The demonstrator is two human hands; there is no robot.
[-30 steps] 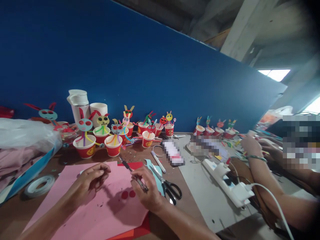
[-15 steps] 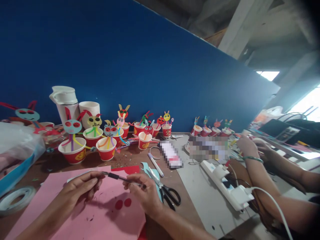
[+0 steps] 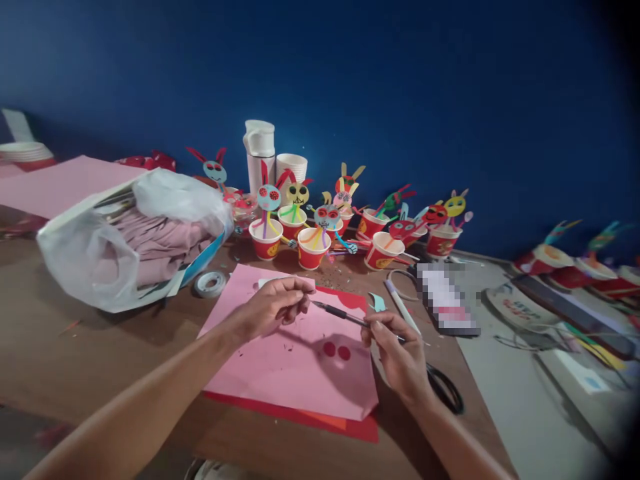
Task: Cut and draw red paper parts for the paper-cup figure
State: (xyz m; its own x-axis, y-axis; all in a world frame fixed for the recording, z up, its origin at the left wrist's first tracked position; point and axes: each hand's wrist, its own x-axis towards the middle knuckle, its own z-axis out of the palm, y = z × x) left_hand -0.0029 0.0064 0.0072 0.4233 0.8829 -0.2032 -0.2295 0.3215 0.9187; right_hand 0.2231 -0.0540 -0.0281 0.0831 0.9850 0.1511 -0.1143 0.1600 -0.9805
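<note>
My right hand point(image 3: 400, 353) grips a pen point(image 3: 337, 312) with a dark grip section, its tip pointing left. Close to that tip, the fingers of my left hand point(image 3: 280, 303) are pinched together; anything between them is too small or hidden to make out. Both hands hover over a sheet of pink paper point(image 3: 280, 380). On this sheet lie two red paper circles point(image 3: 337, 351) side by side and several dark scraps. Red paper point(image 3: 367, 430) shows from beneath the pink. Beside my right wrist, scissors point(image 3: 447, 390) are partly hidden, only their black handle clearly visible.
Several red paper cups with colourful paper figures point(image 3: 314, 250) line the back, before a blue wall. A plastic bag point(image 3: 90, 267) and a tape roll point(image 3: 210, 285) lie left. A white marker point(image 3: 401, 307) and a pixelated phone-shaped object point(image 3: 445, 297) lie right.
The view has swung left, so the bag shows fully and the co-worker's hands have left the frame. The pen stays in my right hand; my left fingers remain near its tip.
</note>
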